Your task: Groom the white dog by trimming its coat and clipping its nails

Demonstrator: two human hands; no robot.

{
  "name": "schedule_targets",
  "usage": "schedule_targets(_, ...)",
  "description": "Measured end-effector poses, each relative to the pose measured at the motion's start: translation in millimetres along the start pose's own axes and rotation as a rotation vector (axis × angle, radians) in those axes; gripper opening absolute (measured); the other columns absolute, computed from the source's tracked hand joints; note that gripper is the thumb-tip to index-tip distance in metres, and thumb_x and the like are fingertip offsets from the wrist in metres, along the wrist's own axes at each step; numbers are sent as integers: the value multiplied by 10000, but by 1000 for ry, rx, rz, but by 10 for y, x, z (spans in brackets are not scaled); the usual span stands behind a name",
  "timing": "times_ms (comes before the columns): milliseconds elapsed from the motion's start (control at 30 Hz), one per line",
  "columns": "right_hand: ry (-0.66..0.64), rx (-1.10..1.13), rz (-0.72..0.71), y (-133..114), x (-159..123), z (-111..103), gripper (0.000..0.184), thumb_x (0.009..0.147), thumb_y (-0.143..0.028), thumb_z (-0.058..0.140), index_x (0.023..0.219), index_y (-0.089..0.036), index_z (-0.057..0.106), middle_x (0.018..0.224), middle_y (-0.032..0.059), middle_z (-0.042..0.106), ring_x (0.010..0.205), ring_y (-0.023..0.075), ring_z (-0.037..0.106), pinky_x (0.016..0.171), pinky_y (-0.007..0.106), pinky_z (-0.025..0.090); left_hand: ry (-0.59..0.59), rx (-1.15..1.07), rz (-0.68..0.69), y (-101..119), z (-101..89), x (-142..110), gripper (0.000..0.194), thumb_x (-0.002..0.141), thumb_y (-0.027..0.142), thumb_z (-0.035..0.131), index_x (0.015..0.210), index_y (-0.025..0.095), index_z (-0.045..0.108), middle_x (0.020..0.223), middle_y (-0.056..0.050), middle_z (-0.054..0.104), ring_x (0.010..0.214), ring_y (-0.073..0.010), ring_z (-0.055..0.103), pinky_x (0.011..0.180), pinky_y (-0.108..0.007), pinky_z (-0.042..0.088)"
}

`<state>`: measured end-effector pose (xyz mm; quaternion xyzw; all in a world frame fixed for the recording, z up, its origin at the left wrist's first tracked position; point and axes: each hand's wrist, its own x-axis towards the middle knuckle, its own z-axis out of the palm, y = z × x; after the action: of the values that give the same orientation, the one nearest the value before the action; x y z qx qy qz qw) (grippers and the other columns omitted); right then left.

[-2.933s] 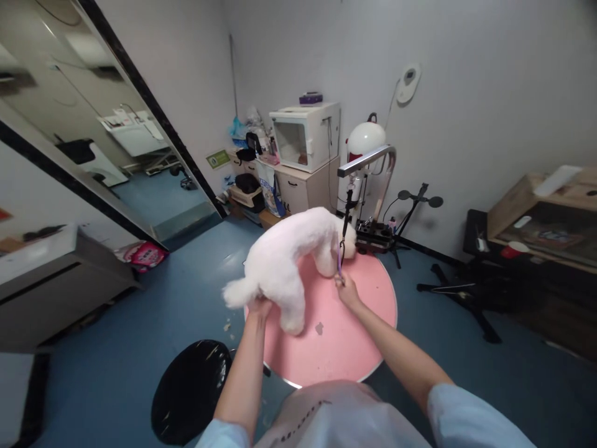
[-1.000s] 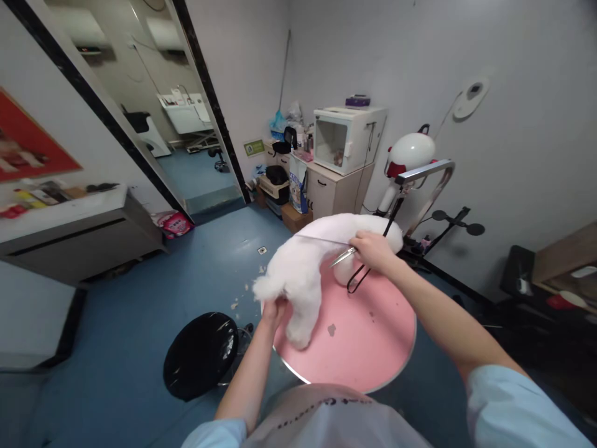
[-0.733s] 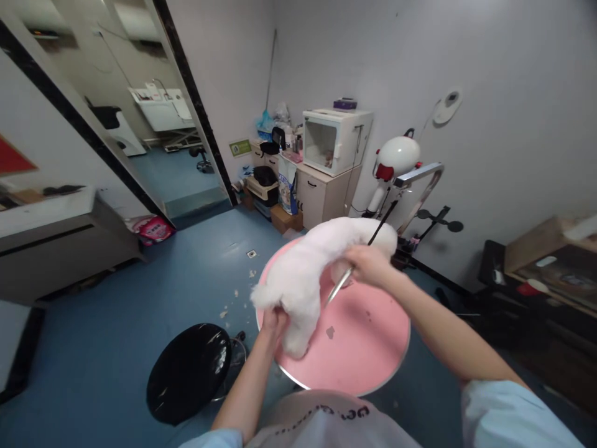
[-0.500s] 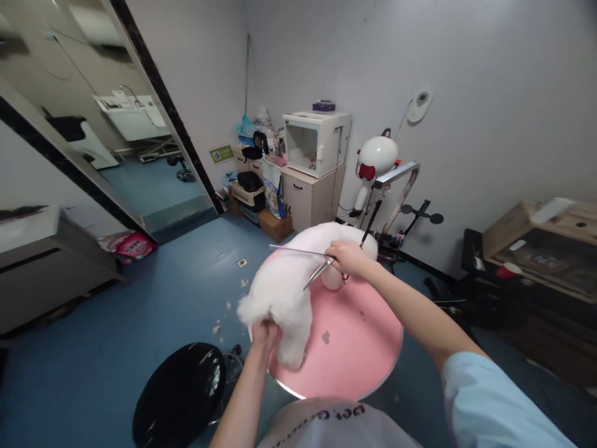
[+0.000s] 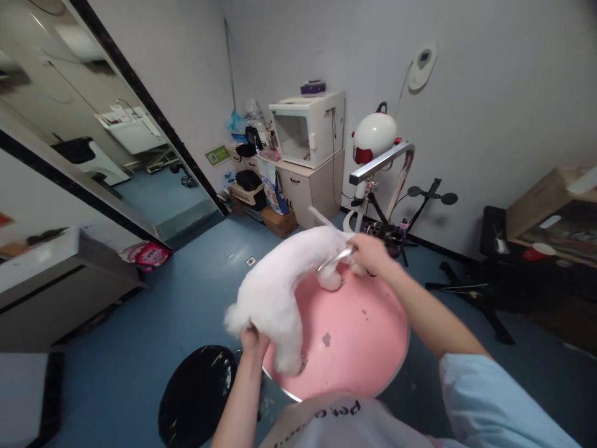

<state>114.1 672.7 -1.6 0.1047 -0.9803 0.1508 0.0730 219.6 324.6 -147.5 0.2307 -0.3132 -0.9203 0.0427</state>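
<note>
A small white fluffy dog (image 5: 284,280) stands on a round pink grooming table (image 5: 364,348), its rear toward me. My left hand (image 5: 254,341) is closed under its hindquarters, below the tail. My right hand (image 5: 370,254) is closed on silver scissors (image 5: 333,258) and a comb (image 5: 321,218), held over the dog's shoulders near its head. The dog's head is hidden behind my right hand.
A black stool (image 5: 196,395) stands at the table's near left. A metal grooming arm (image 5: 385,165) and a white dryer (image 5: 373,137) rise behind the table. A cabinet with a white drying box (image 5: 308,127) stands at the wall. Fur clippings lie on the blue floor.
My right hand swapped from a purple tool at the dog's chest to scissors and comb, then moved along its back. My left hand stayed at the rear. The camera view shifted.
</note>
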Motion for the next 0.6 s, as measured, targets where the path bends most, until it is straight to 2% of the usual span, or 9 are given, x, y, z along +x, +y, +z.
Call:
schedule_targets(33, 30, 154, -111, -164, -114, 216, 230, 786, -187, 522, 921, -165, 707, 911, 93, 668, 852, 197, 603, 742, 269, 448, -4, -2, -5, 0, 35, 0, 331, 846, 414, 457, 1050, 231, 643, 1028, -97, 683, 1181, -258, 548, 936, -364, 486)
schedule_targets(100, 23, 231, -160, -411, -306, 677, 257, 835, -230, 503, 988, -219, 709, 897, 54, 666, 835, 167, 590, 771, 253, 446, -44, 20, -12, 4, 112, -12, 358, 824, 464, 475, 1045, 242, 648, 1039, -102, 682, 1210, -273, 525, 980, -393, 457)
schedule_targets(167, 107, 257, -42, -449, -431, 1083, 299, 861, -224, 460, 1031, -202, 705, 861, 73, 654, 851, 190, 579, 799, 287, 440, -52, 61, -4, 13, 183, -36, 382, 816, 498, 477, 1049, 245, 642, 1040, -89, 683, 1229, -269, 507, 1010, -395, 432)
schedule_targets(267, 176, 244, 244, -207, -562, 1504, 340, 881, -195, 400, 1066, -135, 679, 899, 122, 636, 854, 215, 569, 738, 298, 441, 23, 128, -13, 32, 241, -85, 376, 818, 491, 478, 1049, 235, 628, 1030, -69, 680, 1252, -249, 478, 1019, -374, 416)
schedule_targets(333, 192, 247, 361, -100, -651, 1676, 338, 897, -201, 377, 1048, -147, 674, 909, 116, 633, 847, 210, 567, 722, 286, 439, 81, 165, -14, 47, 238, -116, 372, 796, 502, 505, 1022, 233, 629, 1024, -68, 675, 1265, -251, 458, 1006, -375, 418)
schedule_targets(367, 187, 262, 348, -114, -686, 1734, 340, 907, -207, 367, 1044, -161, 674, 905, 108, 634, 846, 205, 567, 731, 282, 438, 102, 184, -7, 56, 229, -128, 378, 779, 521, 521, 1003, 237, 632, 1021, -66, 673, 1269, -256, 450, 998, -382, 421)
schedule_targets(500, 139, 364, 64, -423, -624, 1828, 349, 938, -268, 356, 1103, -216, 659, 902, 79, 642, 856, 193, 569, 792, 276, 429, 155, 235, 51, 99, 198, -157, 405, 730, 591, 547, 966, 275, 638, 1013, -49, 669, 1261, -261, 451, 980, -398, 433)
schedule_targets(567, 169, 377, 108, -450, -493, 1841, 351, 943, -295, 354, 1082, -202, 662, 935, 88, 639, 889, 203, 560, 809, 285, 423, 163, 251, 57, 117, 193, -165, 428, 715, 615, 547, 973, 286, 641, 1016, -48, 666, 1250, -267, 460, 970, -404, 442)
schedule_targets(600, 189, 378, 178, -397, -436, 1854, 353, 942, -293, 351, 1057, -180, 665, 948, 102, 635, 903, 211, 556, 808, 291, 422, 160, 262, 47, 124, 188, -170, 443, 702, 627, 555, 977, 292, 642, 1026, -46, 664, 1249, -271, 460, 965, -408, 446)
